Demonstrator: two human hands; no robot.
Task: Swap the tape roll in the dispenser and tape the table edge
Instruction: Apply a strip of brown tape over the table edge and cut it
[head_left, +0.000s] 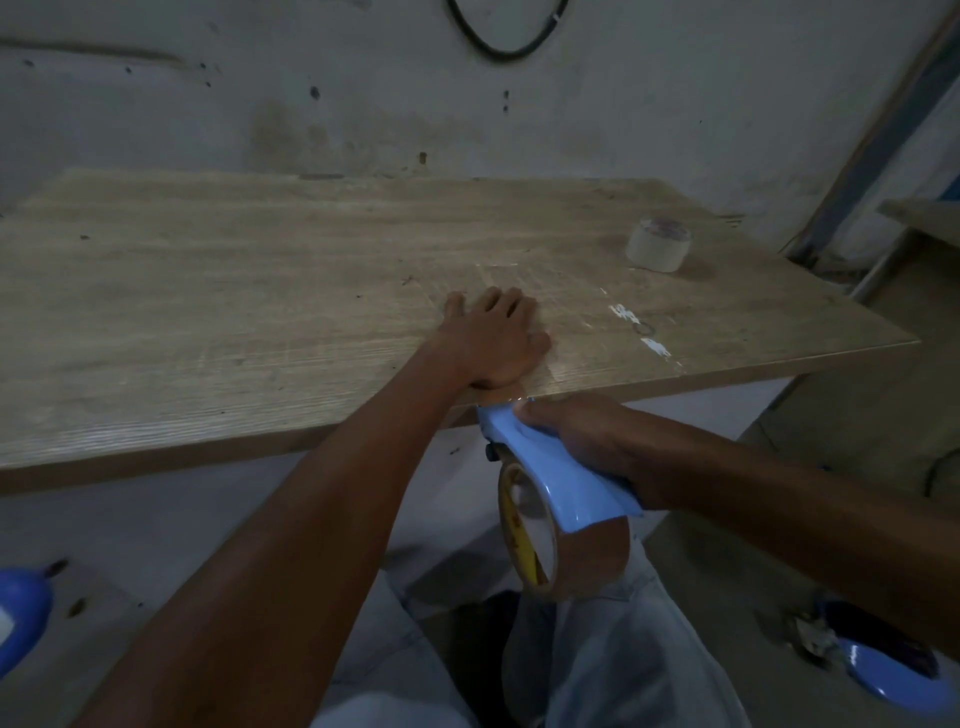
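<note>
My right hand (576, 441) grips the light blue tape dispenser (545, 467), whose nose touches the near edge of the wooden table (208, 312). A brown tape roll (566, 551) sits in the dispenser, hanging below the table edge. My left hand (493, 338) lies flat on the tabletop just above the dispenser's nose, fingers spread, pressing on shiny clear tape strips. A second roll of clear tape (658, 244) stands on the table at the far right, apart from both hands.
A rough grey wall (467, 104) stands close behind the table, with a black cable loop hanging on it. White paint marks (652, 345) dot the table near its right corner. Blue objects lie on the floor at the lower left (21, 618) and lower right (893, 670).
</note>
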